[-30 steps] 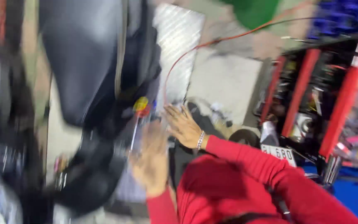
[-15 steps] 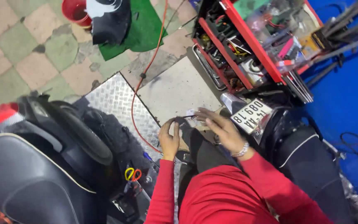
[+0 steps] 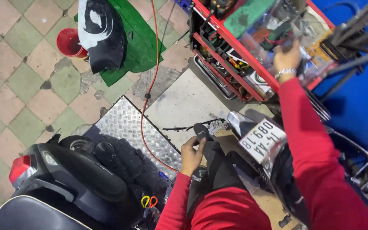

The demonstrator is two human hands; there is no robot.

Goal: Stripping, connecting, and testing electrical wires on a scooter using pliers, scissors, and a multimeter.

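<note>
My right hand [image 3: 288, 57], in a red sleeve with a metal bracelet, reaches up into the top of a red tool cart [image 3: 235, 47]. Its fingers are among clear plastic boxes [image 3: 273, 30], and those boxes hide what it touches. My left hand [image 3: 192, 154] rests on my black-trousered knee [image 3: 218, 164] with fingers loosely bent and nothing in it. My black shoe [image 3: 201, 130] is just beyond it. A scooter's rear with a white number plate [image 3: 258, 138] sits between my arms.
A black scooter with a red tail light [image 3: 64, 174] stands at the lower left on a checkered metal plate [image 3: 126, 125]. An orange cable [image 3: 152, 76] runs across the floor. A red bucket [image 3: 70, 42], a black-and-white body panel [image 3: 99, 34] and a green cloth [image 3: 141, 40] lie farther off. Scissors [image 3: 149, 201] lie nearby.
My right hand has lifted from beside the number plate up into the red tool cart. My left hand stays at my knee. The view has shifted towards the cart.
</note>
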